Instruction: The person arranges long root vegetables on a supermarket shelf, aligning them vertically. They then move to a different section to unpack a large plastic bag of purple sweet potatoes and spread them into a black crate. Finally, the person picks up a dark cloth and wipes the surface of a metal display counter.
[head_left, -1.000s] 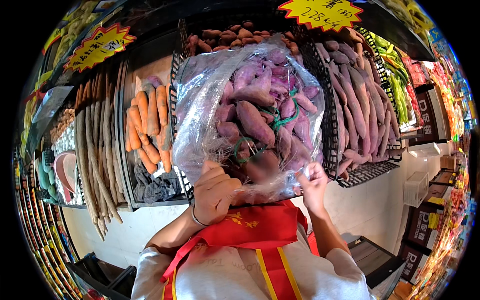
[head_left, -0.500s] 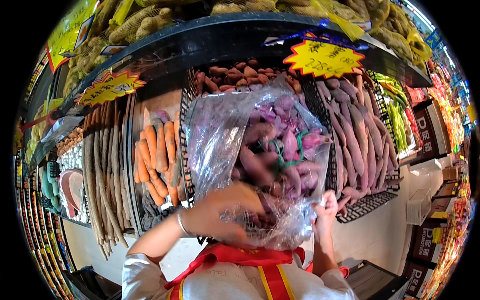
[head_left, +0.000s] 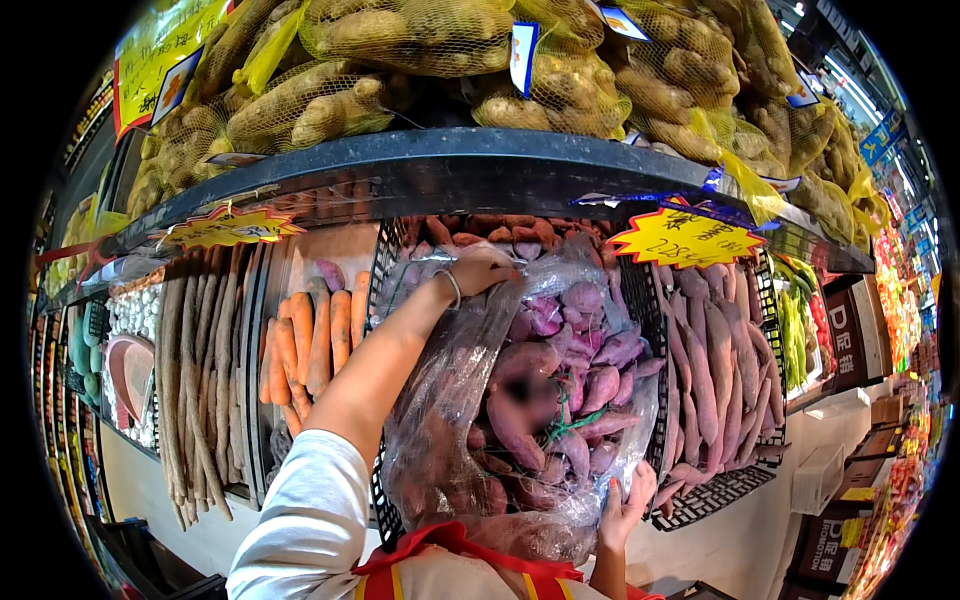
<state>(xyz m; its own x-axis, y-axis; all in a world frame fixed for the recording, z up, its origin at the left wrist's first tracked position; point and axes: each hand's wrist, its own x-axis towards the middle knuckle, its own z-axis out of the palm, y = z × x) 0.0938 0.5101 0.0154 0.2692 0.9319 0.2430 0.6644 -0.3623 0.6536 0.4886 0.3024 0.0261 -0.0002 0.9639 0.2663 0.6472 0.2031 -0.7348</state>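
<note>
A large clear plastic bag [head_left: 440,400] lies across a black crate [head_left: 378,490] in the middle of the stand. Purple sweet potatoes [head_left: 585,350] show in and under it, with green string [head_left: 575,425] among them. My left arm reaches over the bag, and my left hand [head_left: 482,272] is closed on the plastic near the crate's far side. My right hand [head_left: 628,505] pinches the bag's edge at the near right. Reddish sweet potatoes [head_left: 465,228] lie behind my left hand.
Left of the crate lie carrots [head_left: 310,335] and long brown roots [head_left: 200,370]. To its right are more long purple sweet potatoes [head_left: 715,370]. A dark shelf edge [head_left: 450,165] crosses above, under netted sacks of ginger-like roots [head_left: 560,90]. A yellow price sign [head_left: 685,238] hangs from it.
My left hand has moved from the near side of the bag to its far side. My right hand keeps hold of the near right edge. The view has tilted upward.
</note>
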